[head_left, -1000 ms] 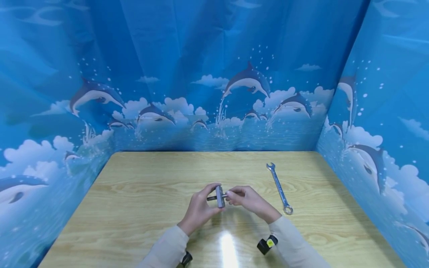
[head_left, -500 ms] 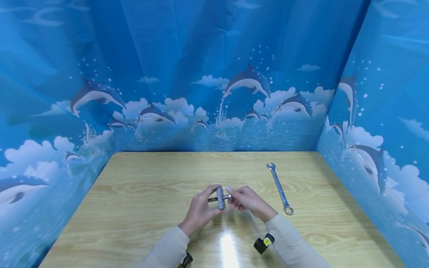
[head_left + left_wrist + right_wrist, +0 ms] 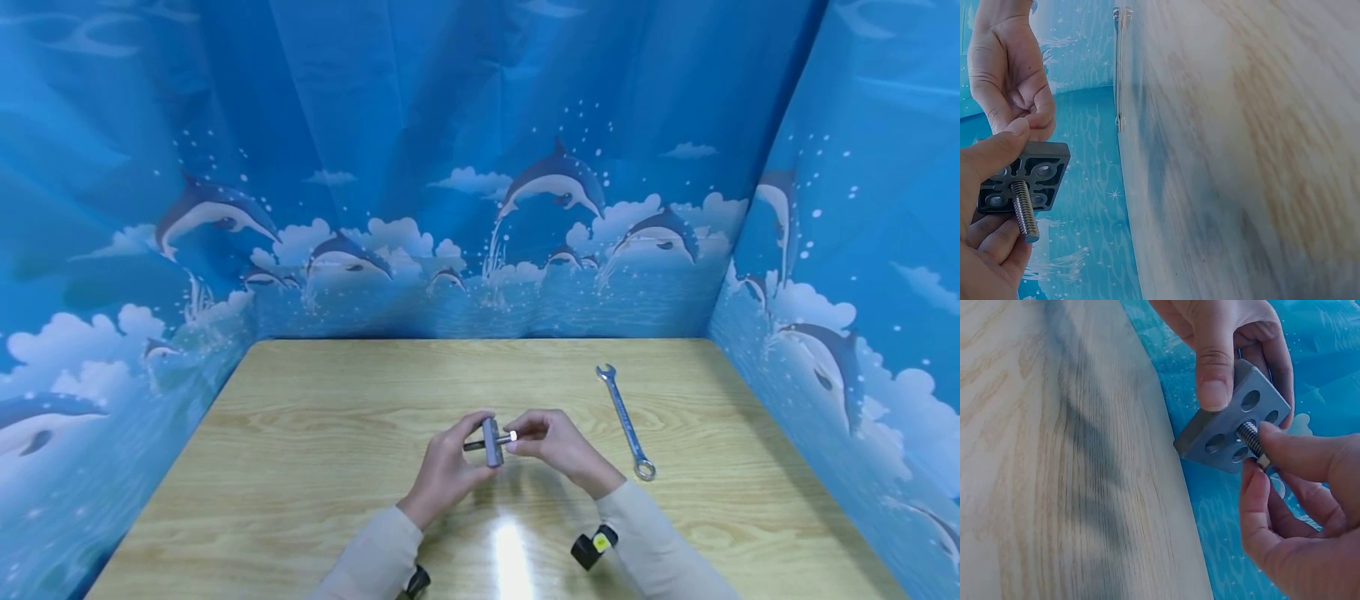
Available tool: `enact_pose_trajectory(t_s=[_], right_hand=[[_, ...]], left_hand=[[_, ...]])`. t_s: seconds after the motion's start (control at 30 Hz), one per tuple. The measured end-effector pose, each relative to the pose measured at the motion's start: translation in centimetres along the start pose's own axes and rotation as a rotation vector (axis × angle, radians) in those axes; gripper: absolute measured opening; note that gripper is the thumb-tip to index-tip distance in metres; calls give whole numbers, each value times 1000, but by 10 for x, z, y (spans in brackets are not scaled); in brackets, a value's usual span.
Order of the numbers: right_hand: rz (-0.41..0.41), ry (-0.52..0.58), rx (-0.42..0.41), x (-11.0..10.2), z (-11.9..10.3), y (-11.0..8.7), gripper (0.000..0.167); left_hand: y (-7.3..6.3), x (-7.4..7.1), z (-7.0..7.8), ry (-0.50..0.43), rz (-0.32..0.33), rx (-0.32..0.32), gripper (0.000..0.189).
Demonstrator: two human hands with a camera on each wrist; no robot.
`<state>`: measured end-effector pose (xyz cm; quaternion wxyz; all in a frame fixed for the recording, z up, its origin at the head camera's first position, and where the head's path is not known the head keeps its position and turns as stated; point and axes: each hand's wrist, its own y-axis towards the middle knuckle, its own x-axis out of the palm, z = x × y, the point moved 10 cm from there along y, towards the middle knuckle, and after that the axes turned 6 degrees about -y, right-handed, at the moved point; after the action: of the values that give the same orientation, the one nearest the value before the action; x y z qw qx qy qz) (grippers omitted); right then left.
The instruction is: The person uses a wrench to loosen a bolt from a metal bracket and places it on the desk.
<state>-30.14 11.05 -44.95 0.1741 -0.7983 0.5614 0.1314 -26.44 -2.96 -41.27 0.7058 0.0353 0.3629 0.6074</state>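
My left hand (image 3: 444, 468) grips a square grey metal plate (image 3: 1230, 428) by its edges, thumb on one side and fingers on the other. The plate has several round holes, and a threaded bolt (image 3: 1024, 211) passes through its middle, sticking out on both sides. In the right wrist view, the thumb and fingertip of my right hand (image 3: 1310, 506) pinch the bolt's end, where a small shiny metal face shows between them. From the head view, my right hand's fingers are at the bright bolt tip. Both hands are above the table.
A combination wrench (image 3: 626, 423) lies on the wood-grain table (image 3: 322, 400) to the right of my right hand, its open end pointing away. Blue curtains (image 3: 420, 167) printed with dolphins stand along the table's back and sides.
My right thumb and fingers have shifted around the bolt's end, exposing its tip more in the head view. My left hand and the plate stay almost in place.
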Motion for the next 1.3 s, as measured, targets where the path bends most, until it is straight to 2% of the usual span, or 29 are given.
enact_pose_trajectory(t_s=[0.13,0.33,0.47,0.6,0.83,0.97,1.13,1.3], right_hand=[[33,-18,-49,-1,-4,-1,25],[36,-38,-129,-1,-10,-1,22],[29,-62,-175,-1,-14,-3,22],[-17,-84,-211,1,-16,-3,31],[-86,-1,-63,4,-4,-1,55],[-110,58,4,7,2,1,64],[-120,64,59,11,7,3,61],[-106,63,55,12,4,4,52]], left_hand=[[0,-1,0,-11,8,-9,75],[2,-2,1,-4,10,-21,74],[1,-2,1,-4,8,-21,74],[1,-2,1,-8,9,-17,75],[2,-2,2,-8,17,-29,75],[3,-3,4,13,31,-7,75],[3,-2,5,43,32,19,74],[3,-1,4,44,25,15,73]])
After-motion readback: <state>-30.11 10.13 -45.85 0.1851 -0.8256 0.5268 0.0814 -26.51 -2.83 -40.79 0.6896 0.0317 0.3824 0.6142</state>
